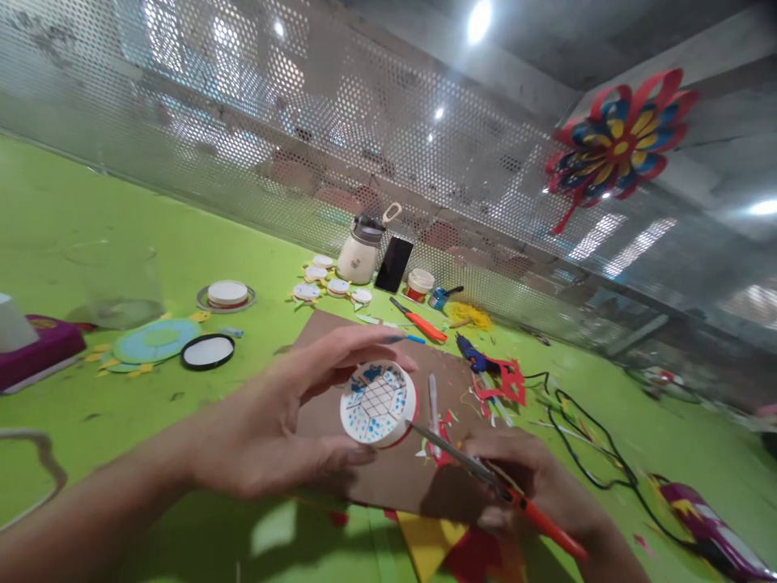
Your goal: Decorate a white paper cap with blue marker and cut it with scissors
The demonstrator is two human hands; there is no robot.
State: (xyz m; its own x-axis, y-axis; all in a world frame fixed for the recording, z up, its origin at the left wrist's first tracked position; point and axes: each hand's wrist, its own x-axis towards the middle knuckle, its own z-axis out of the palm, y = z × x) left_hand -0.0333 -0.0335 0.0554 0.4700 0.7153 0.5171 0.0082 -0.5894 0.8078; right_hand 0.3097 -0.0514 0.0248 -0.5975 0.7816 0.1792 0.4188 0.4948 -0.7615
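A round white lid [377, 403], drawn with a dark grid and dotted with blue, is gripped by its edge between the thumb and fingers of my left hand [273, 429]. My right hand [534, 474] is closed around scissors [507, 486] with orange-red handles. Their blade tips meet the lid's right edge; whether they touch or cut it I cannot tell. Below both hands lies a brown board [388, 478] strewn with coloured scraps. A pen-like white stick [433, 405] rests on the board near the blades.
Small turtle-like pieces [307, 292] sit by a white bottle [359, 251] and a phone [394, 264]. An orange cutter [418, 319] lies behind the board. Rightward are a glue gun [470, 353] and its black cable [598, 457]. A clear container [115, 283] stands left.
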